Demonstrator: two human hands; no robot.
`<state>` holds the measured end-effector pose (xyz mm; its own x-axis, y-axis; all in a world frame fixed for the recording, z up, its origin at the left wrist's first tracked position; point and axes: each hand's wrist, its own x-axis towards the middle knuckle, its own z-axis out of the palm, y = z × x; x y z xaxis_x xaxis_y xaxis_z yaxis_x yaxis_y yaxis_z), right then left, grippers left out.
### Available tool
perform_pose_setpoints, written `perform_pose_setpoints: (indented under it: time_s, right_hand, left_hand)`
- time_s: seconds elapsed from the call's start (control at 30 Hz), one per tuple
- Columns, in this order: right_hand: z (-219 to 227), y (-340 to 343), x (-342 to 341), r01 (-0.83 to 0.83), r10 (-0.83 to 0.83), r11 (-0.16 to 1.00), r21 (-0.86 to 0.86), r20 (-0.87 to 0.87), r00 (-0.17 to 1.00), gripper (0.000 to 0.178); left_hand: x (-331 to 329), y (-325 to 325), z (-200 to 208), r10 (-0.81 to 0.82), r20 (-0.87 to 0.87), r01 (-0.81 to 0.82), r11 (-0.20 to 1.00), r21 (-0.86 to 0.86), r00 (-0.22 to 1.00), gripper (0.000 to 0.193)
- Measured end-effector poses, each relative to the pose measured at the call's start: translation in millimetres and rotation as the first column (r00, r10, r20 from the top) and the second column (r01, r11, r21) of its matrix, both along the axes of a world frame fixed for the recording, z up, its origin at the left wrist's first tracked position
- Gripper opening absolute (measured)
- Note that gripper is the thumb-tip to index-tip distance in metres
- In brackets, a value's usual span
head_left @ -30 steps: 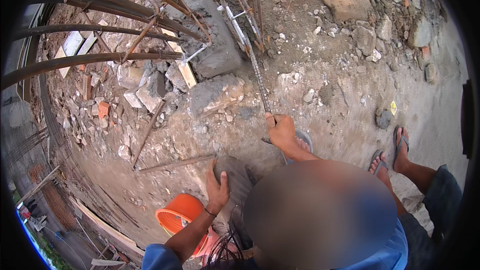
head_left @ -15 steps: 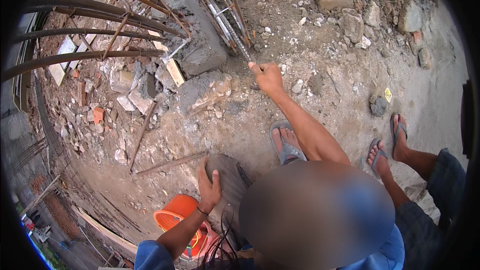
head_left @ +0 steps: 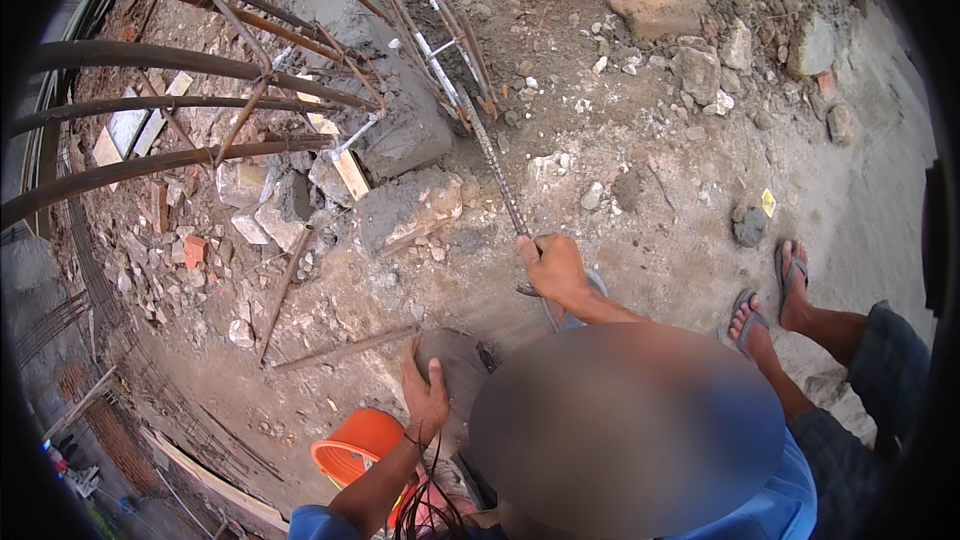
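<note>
My right hand [head_left: 555,268] is closed around a ribbed steel rebar rod [head_left: 497,172], near its lower end. From the fist the rod slants up and left to a narrow rebar frame [head_left: 445,60], beside a rough grey concrete block [head_left: 405,125]. A short dark curved end shows below the fist. My left hand [head_left: 425,395] rests on my knee in grey trousers, fingers stretched and thumb apart, holding nothing. Next to my left forearm stands an orange bucket [head_left: 355,445]. A large blurred patch covers much of my right forearm.
Thick rusty bars [head_left: 200,60] jut out at upper left. Broken stones and bricks [head_left: 270,205] lie below them, near two loose sticks [head_left: 287,290]. Bigger stones [head_left: 655,5] lie at upper right. Another person's sandalled feet [head_left: 790,285] are at the right.
My right hand has moved down toward me with the rebar rod, so a longer stretch of it shows between fist and frame. My left hand stays on my knee.
</note>
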<state>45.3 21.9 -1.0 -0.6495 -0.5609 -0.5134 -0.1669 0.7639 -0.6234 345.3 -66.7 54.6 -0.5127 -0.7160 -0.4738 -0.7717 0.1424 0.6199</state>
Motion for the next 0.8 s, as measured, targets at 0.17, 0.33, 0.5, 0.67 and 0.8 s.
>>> perform_pose_setpoints:
  time_s: [0.17,0.33,0.5,0.67,0.8]
  right_hand:
    - [4.3,37.1,-24.1,-0.183,0.223,0.965,0.189,-0.218,0.95,0.045]
    - [40.0,98.5,-20.5,-0.128,0.131,0.991,0.033,-0.103,0.986,0.041]
    - [-6.6,-15.6,-1.7,0.263,-0.248,0.962,-0.073,0.167,0.954,0.05]
    - [-25.1,39.0,-13.5,-0.17,0.194,0.981,0.095,-0.379,0.905,0.049]
    - [24.3,96.6,-36.1,-0.263,0.313,0.945,0.192,-0.31,0.898,0.047]
  left_hand:
    - [11.3,1.7,-3.8,-0.091,0.016,0.091,0.995,-0.04,0.996,0.061]
    - [-8.1,-2.0,1.3,-0.344,0.071,0.351,0.926,-0.136,0.936,0.063]
    - [-18.0,-3.5,9.9,-0.348,0.01,0.348,0.933,-0.092,0.937,0.067]
    - [-0.9,-7.9,11.1,-0.338,-0.008,0.336,0.938,-0.09,0.941,0.066]
    - [1.8,-6.3,6.3,-0.311,-0.043,0.304,0.946,-0.11,0.95,0.063]
